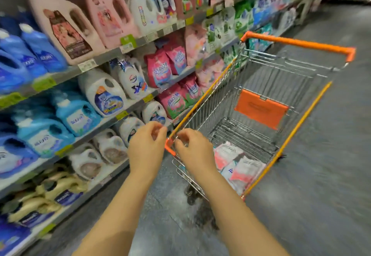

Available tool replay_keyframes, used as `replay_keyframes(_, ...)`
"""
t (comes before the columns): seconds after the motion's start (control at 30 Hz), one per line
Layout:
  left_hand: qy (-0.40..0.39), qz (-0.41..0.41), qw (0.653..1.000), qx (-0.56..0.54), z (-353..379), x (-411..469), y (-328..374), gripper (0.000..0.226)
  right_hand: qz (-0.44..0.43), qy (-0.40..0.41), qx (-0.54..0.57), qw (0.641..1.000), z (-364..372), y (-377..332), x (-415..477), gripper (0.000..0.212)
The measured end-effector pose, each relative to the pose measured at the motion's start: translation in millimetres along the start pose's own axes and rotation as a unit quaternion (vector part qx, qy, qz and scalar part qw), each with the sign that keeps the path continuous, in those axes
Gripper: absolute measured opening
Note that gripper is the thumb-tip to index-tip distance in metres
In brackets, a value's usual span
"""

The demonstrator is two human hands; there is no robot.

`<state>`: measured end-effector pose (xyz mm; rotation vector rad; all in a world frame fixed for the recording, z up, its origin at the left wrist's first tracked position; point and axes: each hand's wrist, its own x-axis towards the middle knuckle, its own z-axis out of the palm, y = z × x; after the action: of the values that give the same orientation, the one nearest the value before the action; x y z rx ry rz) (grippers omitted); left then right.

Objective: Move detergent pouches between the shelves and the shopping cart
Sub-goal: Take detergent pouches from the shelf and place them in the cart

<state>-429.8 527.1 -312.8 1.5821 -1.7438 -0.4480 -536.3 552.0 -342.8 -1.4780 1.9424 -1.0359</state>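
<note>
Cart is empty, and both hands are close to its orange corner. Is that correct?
No. The cart is not empty: the head view shows pouches lying in its near end. The left hand and right hand are close to its orange corner.

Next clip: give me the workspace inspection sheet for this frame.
Surface: grey aisle floor, with a dark patch below the cart.
Job's things: pink-and-white pouches lie in the near end of the shopping cart; pink pouches stand on the shelves.
Clutter: detergent bottles, white, blue and pink, line the shelves.
Grippers: left hand and right hand hover by the cart's near corner, fingers loosely curled, nothing visibly held.
Cables: nothing seen.
Surroundings: supermarket aisle; view motion-blurred.
</note>
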Motion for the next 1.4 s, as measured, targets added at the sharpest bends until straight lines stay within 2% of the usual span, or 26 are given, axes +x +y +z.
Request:
replay_keyframes(0.13,-0.041,-0.008,0.999,-0.009,78.4,5.2,28.9,0.015,0.067,0.013,0.009,0.998,-39.8,69.5,26.6,0.030)
replay_keyframes(0.23,-0.083,-0.015,0.996,-0.004,123.8,6.4,37.4,0.018,0.123,0.052,0.030,0.991,-59.9,110.9,42.7,0.040)
replay_keyframes(0.53,-0.278,-0.055,0.958,0.047,254.3,65.7,8.3,0.064,0.297,0.069,0.108,0.946,-40.8,208.2,111.8,0.061)
replay_keyframes(0.67,-0.381,-0.067,0.921,0.051,330.7,92.7,-21.7,0.074,0.412,0.087,0.132,0.897,-8.7,265.8,150.5,0.057)
replay_keyframes(0.73,-0.435,-0.095,0.892,0.078,364.5,104.0,-43.0,0.076,0.481,0.088,0.154,0.859,9.1,294.5,167.4,0.059)
replay_keyframes(0.8,-0.477,-0.118,0.865,0.099,394.5,113.4,-68.7,0.073,0.546,0.064,0.173,0.817,26.3,320.8,179.2,0.063)
replay_keyframes(0.9,-0.522,-0.155,0.832,0.109,432.7,122.2,-106.0,0.064,0.609,0.060,0.204,0.765,51.9,358.3,187.4,0.058)
replay_keyframes(1.03,-0.553,-0.172,0.805,0.129,479.2,123.2,-139.8,0.051,0.638,0.105,0.268,0.714,88.0,395.7,194.4,0.044)
replay_keyframes(1.1,-0.565,-0.192,0.793,0.119,501.8,119.8,-151.5,0.056,0.643,0.131,0.287,0.698,103.8,407.9,198.0,0.032)
replay_keyframes(1.17,-0.556,-0.212,0.797,0.109,523.8,114.4,-166.4,0.070,0.644,0.159,0.313,0.679,116.2,419.4,202.0,0.026)
replay_keyframes(1.3,-0.543,-0.259,0.796,0.073,542.1,106.3,-157.7,0.062,0.663,0.169,0.357,0.637,122.4,429.7,212.9,0.048)
replay_keyframes(1.37,-0.540,-0.297,0.786,0.048,542.4,101.5,-148.7,0.058,0.666,0.156,0.367,0.631,120.9,430.9,214.9,0.048)
replay_keyframes(1.4,-0.533,-0.302,0.790,0.034,540.8,98.5,-145.5,0.056,0.663,0.148,0.357,0.641,118.8,427.5,215.6,0.048)
